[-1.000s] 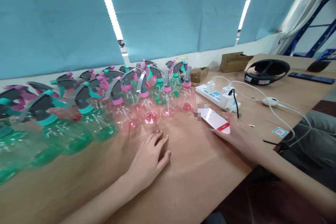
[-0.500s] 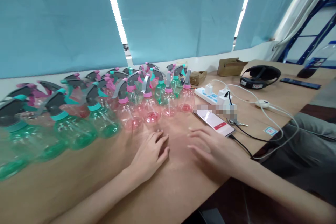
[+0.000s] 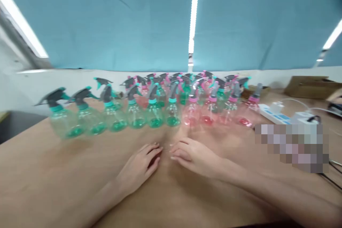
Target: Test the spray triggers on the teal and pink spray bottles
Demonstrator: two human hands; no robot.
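Observation:
My left hand [image 3: 140,167] rests on the wooden table [image 3: 66,181], fingers stretched forward and nothing held. Close to its right, my right hand [image 3: 196,156] is at the table top with fingers loosely extended, also holding nothing. The fingertips of the two hands face each other across a small gap. Beyond them stands a front row of spray bottles: several green ones [image 3: 155,115] with teal collars on the left, several pink ones [image 3: 207,114] with pink collars on the right. More spray bottles [image 3: 184,89] with grey and pink or teal heads crowd behind, partly hidden.
A white power strip [image 3: 275,114] with plugs and cables lies at the right. Behind it stands an open cardboard box [image 3: 310,87]. A pixelated patch covers something on the table at the right. A blue curtain [image 3: 120,21] hangs behind the bottles.
The view has swung left, bringing the whole bottle row to the middle. My right hand has come closer to my left hand, away from the phone. The bottles appear unmoved.

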